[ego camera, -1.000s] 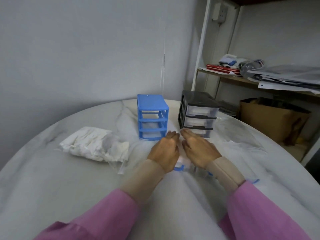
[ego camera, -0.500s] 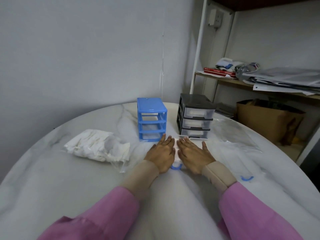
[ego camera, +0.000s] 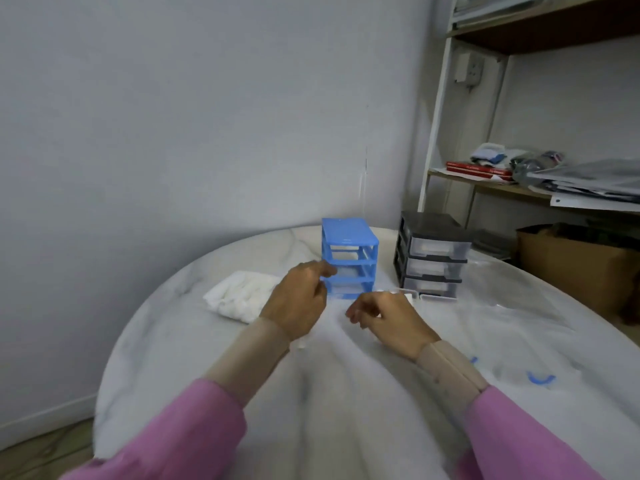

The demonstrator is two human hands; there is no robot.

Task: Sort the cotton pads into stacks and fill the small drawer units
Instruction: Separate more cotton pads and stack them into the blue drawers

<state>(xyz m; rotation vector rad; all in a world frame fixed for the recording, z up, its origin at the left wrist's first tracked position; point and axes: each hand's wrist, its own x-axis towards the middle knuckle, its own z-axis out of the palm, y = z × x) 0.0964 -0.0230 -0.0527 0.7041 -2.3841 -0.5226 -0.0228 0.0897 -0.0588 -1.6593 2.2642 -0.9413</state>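
A blue three-drawer unit [ego camera: 349, 258] and a black unit with clear drawers [ego camera: 433, 254] stand side by side at the far side of the round marble table [ego camera: 173, 341]. A clear bag of white cotton pads [ego camera: 239, 299] lies to the left. My left hand [ego camera: 298, 299] hovers in front of the blue unit's lower left corner, fingers loosely curled, fingertips beside the middle drawer. My right hand [ego camera: 388, 317] hovers just right of it, fingers loosely curled, holding nothing. A low white tray-like piece [ego camera: 412, 295] lies in front of the black unit.
Clear plastic bags with blue handles [ego camera: 540, 379] cover the right side of the table. A shelf rack [ego camera: 485, 181] with papers and a red book stands at the back right, and a cardboard box [ego camera: 581, 268] sits on the floor beneath it.
Both hands have lifted off the table, where they lay flat side by side. Their fingers have curled, and the left hand has moved up towards the blue unit. The view has pulled back.
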